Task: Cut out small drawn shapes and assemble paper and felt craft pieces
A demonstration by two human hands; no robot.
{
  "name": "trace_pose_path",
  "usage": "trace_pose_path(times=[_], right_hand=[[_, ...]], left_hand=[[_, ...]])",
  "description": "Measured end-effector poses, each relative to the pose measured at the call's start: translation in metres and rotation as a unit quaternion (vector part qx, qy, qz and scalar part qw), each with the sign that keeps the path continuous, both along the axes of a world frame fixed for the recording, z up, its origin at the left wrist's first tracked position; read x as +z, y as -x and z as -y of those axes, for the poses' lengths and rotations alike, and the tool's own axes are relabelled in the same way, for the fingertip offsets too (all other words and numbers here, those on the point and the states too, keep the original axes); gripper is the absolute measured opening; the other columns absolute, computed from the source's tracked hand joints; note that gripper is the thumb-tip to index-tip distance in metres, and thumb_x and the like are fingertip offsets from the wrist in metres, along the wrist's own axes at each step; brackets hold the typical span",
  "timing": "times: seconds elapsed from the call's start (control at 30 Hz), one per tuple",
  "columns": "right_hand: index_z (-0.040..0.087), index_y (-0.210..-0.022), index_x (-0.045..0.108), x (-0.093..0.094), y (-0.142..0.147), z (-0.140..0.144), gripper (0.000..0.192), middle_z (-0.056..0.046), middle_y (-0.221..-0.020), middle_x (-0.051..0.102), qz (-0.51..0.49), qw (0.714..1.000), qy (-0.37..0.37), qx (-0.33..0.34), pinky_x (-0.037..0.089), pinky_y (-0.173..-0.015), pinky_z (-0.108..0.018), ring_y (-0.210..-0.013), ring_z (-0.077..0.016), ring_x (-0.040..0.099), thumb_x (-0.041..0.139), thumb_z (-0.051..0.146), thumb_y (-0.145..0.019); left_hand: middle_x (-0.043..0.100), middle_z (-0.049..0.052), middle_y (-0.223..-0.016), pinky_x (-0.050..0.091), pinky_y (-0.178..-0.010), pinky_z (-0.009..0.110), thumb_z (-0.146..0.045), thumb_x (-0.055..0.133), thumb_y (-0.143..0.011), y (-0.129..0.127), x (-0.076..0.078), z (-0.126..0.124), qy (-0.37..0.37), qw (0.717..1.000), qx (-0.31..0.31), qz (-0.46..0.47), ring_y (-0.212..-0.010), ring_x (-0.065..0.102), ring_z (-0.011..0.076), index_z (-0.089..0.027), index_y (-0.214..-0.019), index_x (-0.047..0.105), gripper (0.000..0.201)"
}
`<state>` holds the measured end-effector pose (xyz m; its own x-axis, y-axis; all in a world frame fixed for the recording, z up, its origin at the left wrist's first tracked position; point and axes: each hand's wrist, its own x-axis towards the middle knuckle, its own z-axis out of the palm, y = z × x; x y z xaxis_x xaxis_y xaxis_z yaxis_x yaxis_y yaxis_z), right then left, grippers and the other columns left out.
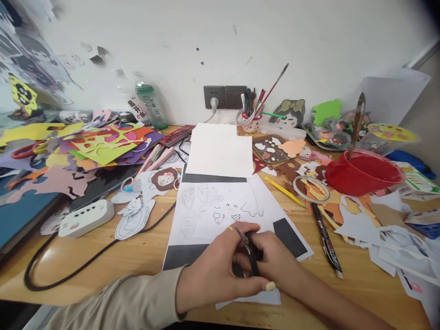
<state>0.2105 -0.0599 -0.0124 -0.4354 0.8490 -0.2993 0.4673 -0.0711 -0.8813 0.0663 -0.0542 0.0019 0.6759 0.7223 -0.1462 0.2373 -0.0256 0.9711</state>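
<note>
My right hand [277, 259] is closed around a pair of scissors [253, 262] with dark handles; their metal blades point up and to the left. My left hand [215, 268] curls around the scissors from the other side, its thumb and index finger meeting the right hand. What its fingers grip is hidden. A small yellow sliver shows by the blades; I cannot tell what it is. Under both hands lies a printed sheet [192, 231] with line drawings and black bars. A blank white paper [220, 149] covers its far end. White paper [261, 298] also shows below my hands.
Coloured paper scraps [113, 142] pile up at the left, behind a white power strip [87, 217] with a black cable. A yellow pencil [285, 192], a tape roll [311, 189], a black pen [326, 240] and a red cup [364, 173] stand or lie at the right.
</note>
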Motion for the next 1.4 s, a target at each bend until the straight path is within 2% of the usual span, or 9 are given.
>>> trace_pose_path(times=[0.27, 0.47, 0.67, 0.8, 0.9, 1.03, 1.13, 1.27, 1.4], right_hand=[[0.016, -0.07, 0.056, 0.011, -0.01, -0.006, 0.01, 0.001, -0.061, 0.056, 0.027, 0.994, -0.098, 0.05, 0.034, -0.047, -0.02, -0.053, -0.0099, 0.047, 0.047, 0.012, -0.067], [0.018, -0.083, 0.06, 0.014, -0.013, -0.008, 0.018, -0.001, -0.07, 0.06, 0.051, 0.968, -0.241, -0.052, 0.038, -0.056, -0.024, -0.059, -0.0123, 0.047, 0.057, 0.017, -0.065], [0.018, -0.082, 0.058, 0.008, -0.009, -0.008, 0.024, 0.0, -0.08, 0.061, 0.01, 0.987, -0.137, -0.082, 0.04, -0.058, -0.023, -0.062, -0.0108, 0.049, 0.058, 0.012, -0.059], [0.018, -0.083, 0.055, 0.011, -0.009, -0.008, 0.019, 0.0, -0.082, 0.062, -0.062, 0.992, -0.082, -0.074, 0.04, -0.056, -0.02, -0.068, -0.0108, 0.052, 0.054, 0.013, -0.065], [0.018, -0.081, 0.052, 0.014, -0.011, -0.008, 0.015, -0.001, -0.081, 0.06, -0.093, 0.987, -0.08, -0.107, 0.039, -0.056, -0.02, -0.069, -0.0108, 0.051, 0.054, 0.014, -0.066], [0.018, -0.076, 0.05, 0.008, -0.018, -0.012, 0.009, -0.001, -0.075, 0.055, -0.07, 0.969, -0.113, -0.208, 0.037, -0.057, -0.023, -0.065, -0.0112, 0.047, 0.055, 0.021, -0.068], [0.02, -0.08, 0.054, 0.001, -0.023, -0.016, 0.013, -0.001, -0.078, 0.054, -0.096, 0.954, -0.118, -0.259, 0.038, -0.064, -0.025, -0.073, -0.0135, 0.049, 0.057, 0.024, -0.068], [0.02, -0.081, 0.056, 0.0, -0.025, -0.021, 0.014, -0.002, -0.08, 0.059, -0.181, 0.949, -0.054, -0.253, 0.038, -0.066, -0.024, -0.075, -0.0134, 0.051, 0.057, 0.029, -0.07], [0.019, -0.078, 0.053, 0.004, -0.021, -0.023, 0.016, -0.002, -0.074, 0.06, -0.201, 0.943, -0.021, -0.266, 0.036, -0.054, -0.021, -0.062, -0.011, 0.048, 0.054, 0.033, -0.072]], left_hand=[[0.049, 0.003, -0.112, 0.042, -0.086, 0.027, -0.027, 0.065, -0.06, 0.007, -0.001, -0.005, -0.071, 0.996, 0.05, -0.009, -0.102, 0.046, 0.0179, -0.021, -0.113, 0.036, 0.061], [0.048, 0.003, -0.116, 0.033, -0.096, 0.027, -0.038, 0.064, -0.061, 0.009, -0.007, -0.009, -0.112, 0.987, 0.099, -0.06, -0.108, 0.043, 0.0163, -0.018, -0.115, 0.038, 0.063], [0.044, 0.005, -0.12, 0.035, -0.096, 0.029, -0.045, 0.064, -0.059, 0.008, -0.008, -0.01, -0.128, 0.985, 0.073, -0.09, -0.109, 0.042, 0.0172, -0.019, -0.121, 0.03, 0.075], [0.04, 0.006, -0.123, 0.036, -0.095, 0.027, -0.044, 0.059, -0.064, 0.018, 0.003, -0.013, -0.184, 0.977, 0.002, -0.106, -0.11, 0.041, 0.0161, -0.019, -0.124, 0.023, 0.075], [0.033, 0.009, -0.128, 0.036, -0.095, 0.031, -0.037, 0.05, -0.074, 0.03, 0.005, -0.021, -0.28, 0.944, -0.026, -0.172, -0.116, 0.035, 0.0165, -0.019, -0.126, 0.016, 0.065], [0.026, 0.013, -0.131, 0.031, -0.098, 0.04, -0.04, 0.048, -0.074, 0.04, -0.011, -0.039, -0.417, 0.864, -0.102, -0.262, -0.12, 0.026, 0.0225, -0.014, -0.126, 0.022, 0.064], [0.031, 0.016, -0.128, 0.031, -0.098, 0.042, -0.041, 0.042, -0.077, 0.038, -0.026, -0.048, -0.473, 0.824, -0.128, -0.285, -0.12, 0.028, 0.0249, -0.01, -0.123, 0.029, 0.057], [0.042, 0.017, -0.12, 0.039, -0.093, 0.037, -0.03, 0.035, -0.082, 0.034, -0.036, -0.047, -0.539, 0.784, -0.14, -0.275, -0.115, 0.036, 0.0242, -0.008, -0.114, 0.04, 0.039], [0.051, 0.018, -0.11, 0.046, -0.085, 0.034, -0.013, 0.035, -0.082, 0.036, -0.035, -0.044, -0.607, 0.742, -0.133, -0.252, -0.105, 0.047, 0.0228, -0.005, -0.11, 0.042, 0.03]])
